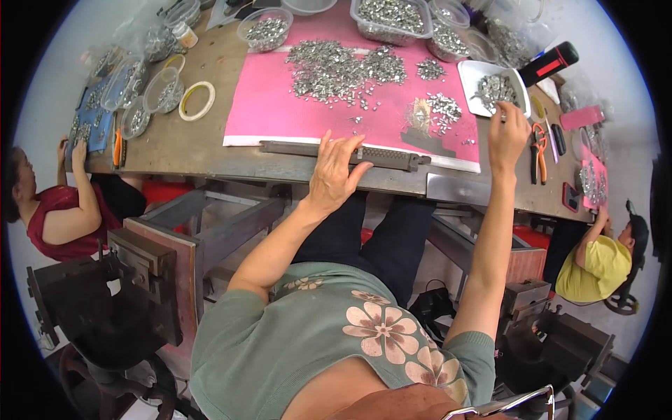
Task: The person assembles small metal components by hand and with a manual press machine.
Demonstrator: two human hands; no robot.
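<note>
A long dark metal bar (385,158) with a row of small slots lies along the near edge of the pink sheet. My left hand (334,173) rests over its middle, fingers across the top and thumb on the near side, gripping it. My right hand (509,133) is at the near rim of a white tray (465,73), its fingertips pinched together over the small metal parts (495,88) inside. What those fingertips hold, if anything, is too small to make out. Loose shiny metal pieces (322,70) are heaped on the pink sheet (259,98).
Orange-handled pliers (538,154) and a dark bottle (549,64) lie right of the tray. Tubs of parts (392,19) stand at the back. A tape roll (197,101) sits to the left. Co-workers sit left (63,203) and right (598,262).
</note>
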